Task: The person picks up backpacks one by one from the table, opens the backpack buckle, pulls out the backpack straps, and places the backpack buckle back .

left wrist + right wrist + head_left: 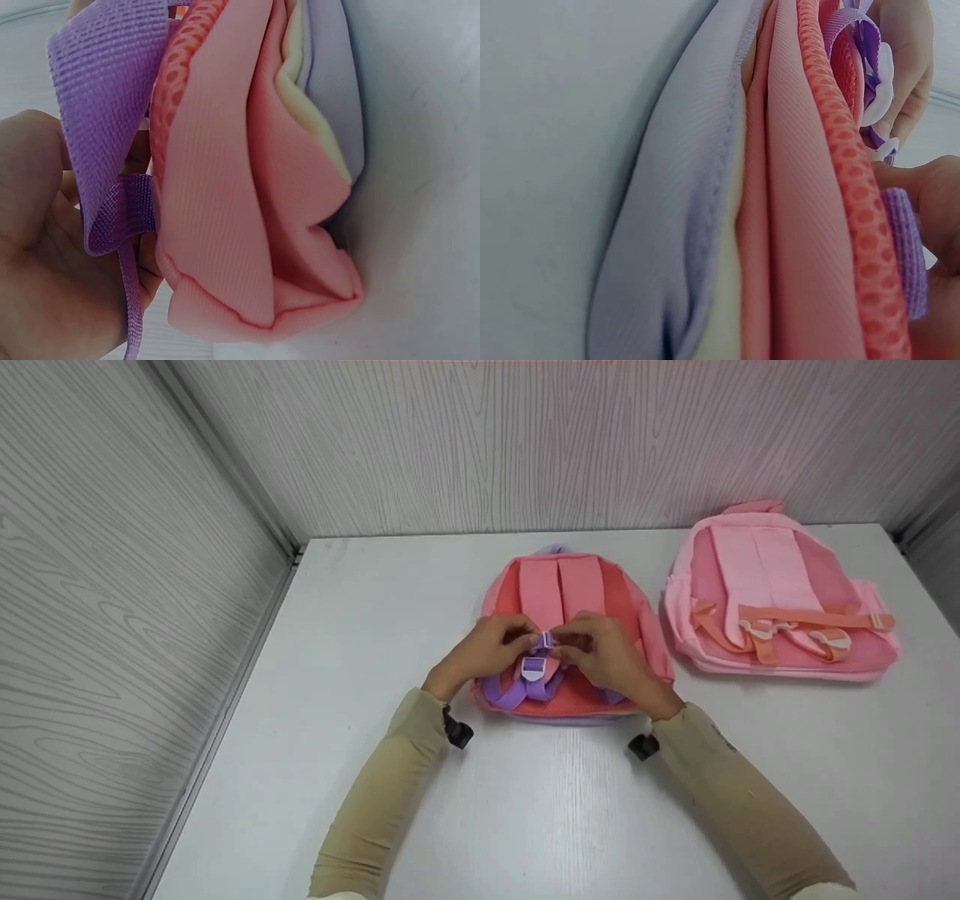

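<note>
A coral-pink child's backpack lies back side up, its two shoulder straps side by side. Over its middle, my left hand and right hand meet at a small pale strap buckle threaded with purple webbing. Thumb and fingers of each hand pinch it from either side. A second white buckle sits just below on a strap end. In the left wrist view, a loop of purple webbing hangs in front of the left hand. The right wrist view shows the backpack's mesh edge beside the right hand.
A lighter pink backpack with orange webbing lies to the right, also back side up. Both bags rest on a white table, with grey wood-grain panels behind and at the left. Dark wrist cameras sit under the sleeves.
</note>
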`<action>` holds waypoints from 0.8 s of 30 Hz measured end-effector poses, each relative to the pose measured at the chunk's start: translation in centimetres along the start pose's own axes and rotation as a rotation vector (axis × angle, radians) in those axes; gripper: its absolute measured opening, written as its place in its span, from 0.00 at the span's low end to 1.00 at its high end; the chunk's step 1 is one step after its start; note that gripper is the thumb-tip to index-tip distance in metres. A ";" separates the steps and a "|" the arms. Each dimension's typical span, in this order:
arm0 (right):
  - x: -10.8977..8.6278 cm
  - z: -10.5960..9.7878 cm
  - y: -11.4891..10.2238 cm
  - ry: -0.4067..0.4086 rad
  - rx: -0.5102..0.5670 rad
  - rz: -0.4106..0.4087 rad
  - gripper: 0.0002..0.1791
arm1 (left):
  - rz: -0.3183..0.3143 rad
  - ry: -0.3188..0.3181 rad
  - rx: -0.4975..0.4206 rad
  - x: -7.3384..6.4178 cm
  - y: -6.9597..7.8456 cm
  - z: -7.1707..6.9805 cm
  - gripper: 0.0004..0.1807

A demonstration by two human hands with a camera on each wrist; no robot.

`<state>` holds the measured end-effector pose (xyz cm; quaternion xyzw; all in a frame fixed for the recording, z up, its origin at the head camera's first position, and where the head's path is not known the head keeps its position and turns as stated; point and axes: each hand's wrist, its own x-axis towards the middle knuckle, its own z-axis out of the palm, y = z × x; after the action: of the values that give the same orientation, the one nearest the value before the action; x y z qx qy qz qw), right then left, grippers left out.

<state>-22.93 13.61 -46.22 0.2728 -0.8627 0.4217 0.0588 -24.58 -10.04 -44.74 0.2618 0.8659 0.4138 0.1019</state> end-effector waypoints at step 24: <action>0.0 -0.1 -0.1 -0.023 0.030 0.022 0.13 | -0.034 0.011 -0.067 0.2 0.4 0.4 0.10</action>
<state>-22.89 13.66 -46.11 0.2692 -0.8599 0.4319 0.0402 -24.43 -9.46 -44.72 0.2412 0.8566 0.4420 0.1128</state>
